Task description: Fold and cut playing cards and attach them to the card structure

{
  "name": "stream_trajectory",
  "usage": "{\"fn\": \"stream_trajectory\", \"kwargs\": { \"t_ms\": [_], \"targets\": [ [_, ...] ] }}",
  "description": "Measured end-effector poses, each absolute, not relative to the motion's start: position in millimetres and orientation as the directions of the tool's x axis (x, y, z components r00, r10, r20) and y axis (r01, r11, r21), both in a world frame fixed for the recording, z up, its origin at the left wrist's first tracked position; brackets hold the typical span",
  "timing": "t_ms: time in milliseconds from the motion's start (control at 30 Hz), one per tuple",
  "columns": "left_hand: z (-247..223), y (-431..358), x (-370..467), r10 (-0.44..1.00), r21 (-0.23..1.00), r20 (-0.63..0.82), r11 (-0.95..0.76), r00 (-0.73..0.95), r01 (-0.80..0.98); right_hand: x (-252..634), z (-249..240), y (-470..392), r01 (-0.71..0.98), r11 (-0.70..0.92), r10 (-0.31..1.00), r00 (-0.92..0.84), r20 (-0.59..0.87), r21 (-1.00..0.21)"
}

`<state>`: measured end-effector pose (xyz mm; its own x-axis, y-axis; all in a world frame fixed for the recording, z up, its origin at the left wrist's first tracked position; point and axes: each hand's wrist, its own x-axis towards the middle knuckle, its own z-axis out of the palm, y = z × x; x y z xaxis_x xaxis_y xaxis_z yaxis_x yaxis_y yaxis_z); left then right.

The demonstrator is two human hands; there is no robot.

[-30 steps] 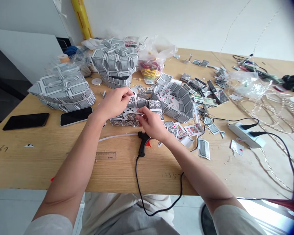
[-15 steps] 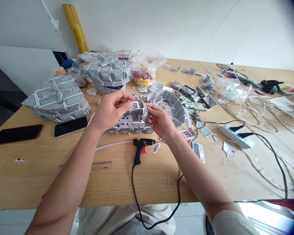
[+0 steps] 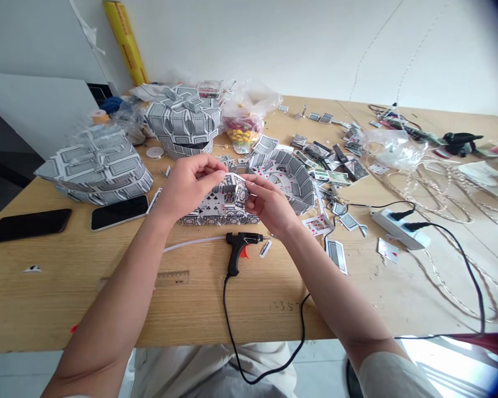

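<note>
Between both hands is a small folded playing-card piece (image 3: 240,190) with a black-and-white pattern. My left hand (image 3: 193,185) is closed, thumb and fingers pinching its left end. My right hand (image 3: 271,204) is closed on its right side. Beneath them lies a box made of playing cards (image 3: 209,209), clubs showing inside and patterned card backs along its front wall; my hands hide part of it. In front of the box rests a black glue gun (image 3: 239,251) with a red trigger and a white glue stick (image 3: 195,243) out of its rear.
Two card-built baskets (image 3: 99,166) (image 3: 185,121) stand at the back left, near two phones (image 3: 29,225) (image 3: 119,213). Behind my right hand is an open card tray (image 3: 301,185). Loose cards, a power strip (image 3: 400,229) and coiled rope (image 3: 435,193) spread rightward. The glue gun's cord hangs over the front edge.
The held card piece has turned slightly, and its upper strip now curves between my hands. My fingers keep their pinch. The view has shifted a little.
</note>
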<state>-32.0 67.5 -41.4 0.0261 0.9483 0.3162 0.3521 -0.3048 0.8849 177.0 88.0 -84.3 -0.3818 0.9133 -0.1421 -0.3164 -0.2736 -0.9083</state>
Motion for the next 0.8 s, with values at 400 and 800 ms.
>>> {"fn": "stream_trajectory", "kwargs": {
  "t_ms": [400, 800],
  "targets": [
    [-41.6, 67.9, -34.5, 0.966, 0.890, 0.258, -0.250, 0.031, 0.382, 178.2, -88.8, 90.5, -0.274, -0.224, 0.916, -0.387, -0.106, -0.935],
    [-45.9, 69.7, -38.3, 0.960, 0.855, 0.269, -0.278, 0.084, 0.437, 179.4, -90.1, 89.7, -0.043, 0.090, 0.936, -0.338, 0.099, -0.995]
  ]
}}
